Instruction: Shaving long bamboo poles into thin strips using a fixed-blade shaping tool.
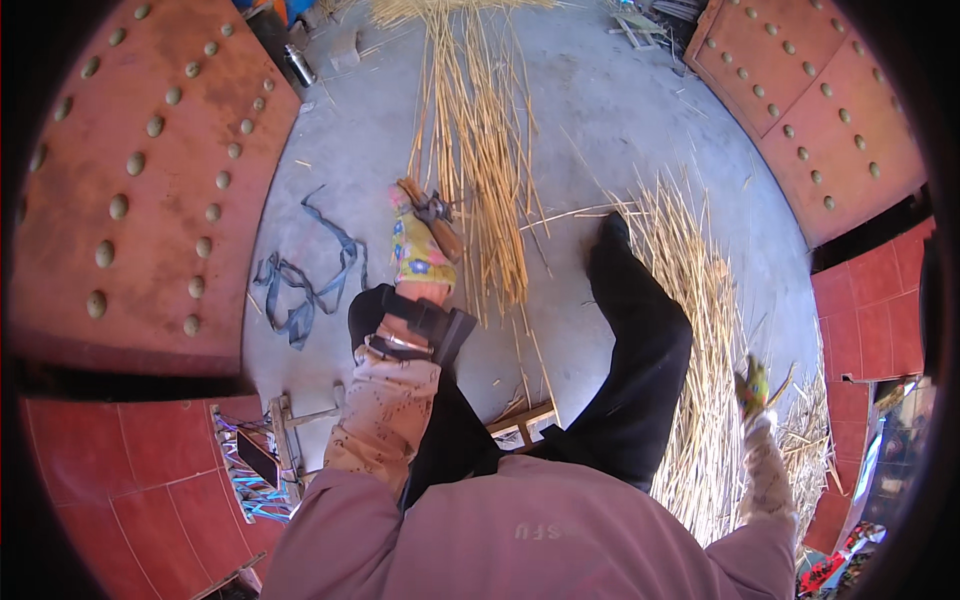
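My left hand (pixel 424 255), in a yellow flowered glove, is over the left edge of a bundle of long straw-coloured stalks (pixel 490 190). Its fingers look curled beside a brown piece with a dark strip tied round it (pixel 437 218); whether that piece is held or worn cannot be made out. At the lower right, my right hand (pixel 755 388), in a green flowered glove, is at the right edge of a second, wider pile of stalks (pixel 700 350). Its fingers are small and blurred, so their grip does not show.
Crumpled dark strips (pixel 318 275) lie on the grey floor (pixel 370 130) left of my left hand. Studded reddish door panels (pixel 150 190) flank both sides. A metal flask (pixel 299 65) stands at the far left. My dark-trousered legs spread around the near stalks, with a wooden frame (pixel 525 420) beneath me.
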Demonstrator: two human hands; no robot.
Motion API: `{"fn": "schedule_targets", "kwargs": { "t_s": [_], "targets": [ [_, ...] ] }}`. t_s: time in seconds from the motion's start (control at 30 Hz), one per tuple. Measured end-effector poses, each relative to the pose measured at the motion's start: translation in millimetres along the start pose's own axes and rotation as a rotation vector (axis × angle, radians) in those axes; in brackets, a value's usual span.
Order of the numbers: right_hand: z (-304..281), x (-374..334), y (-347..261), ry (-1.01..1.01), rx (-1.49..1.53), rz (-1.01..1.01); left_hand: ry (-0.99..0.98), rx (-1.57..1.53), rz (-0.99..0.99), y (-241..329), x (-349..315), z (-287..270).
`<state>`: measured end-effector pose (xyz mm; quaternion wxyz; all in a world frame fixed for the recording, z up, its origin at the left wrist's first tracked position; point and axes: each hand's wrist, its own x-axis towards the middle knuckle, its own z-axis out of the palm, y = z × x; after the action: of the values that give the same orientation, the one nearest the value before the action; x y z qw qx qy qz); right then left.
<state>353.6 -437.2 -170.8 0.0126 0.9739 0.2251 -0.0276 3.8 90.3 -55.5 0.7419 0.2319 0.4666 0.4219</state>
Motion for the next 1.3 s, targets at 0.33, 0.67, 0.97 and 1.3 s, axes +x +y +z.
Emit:
{"fn": "schedule_targets", "kwargs": {
  "t_s": [0.33,0.67,0.97,1.3],
  "targets": [
    [104.4,204.9,-382.0,-0.466,0.799,-0.633,-0.090,0.095,-0.195,12.0,-32.0,26.0],
    [289.7,247.7,-504.1,-0.347,0.323,-0.335,-0.006,0.059,-0.350,25.8,-17.8,34.9],
    [78.8,196.0,-460.3,-1.019,0.111,-0.682,-0.152,0.107,-0.296,10.4,-39.5,21.4],
    [-56.7,-72.1,-360.5,-1.667,1.480,-0.606,-0.540,0.393,-0.393,-70.7,-68.6,-20.6]
  ]
}}
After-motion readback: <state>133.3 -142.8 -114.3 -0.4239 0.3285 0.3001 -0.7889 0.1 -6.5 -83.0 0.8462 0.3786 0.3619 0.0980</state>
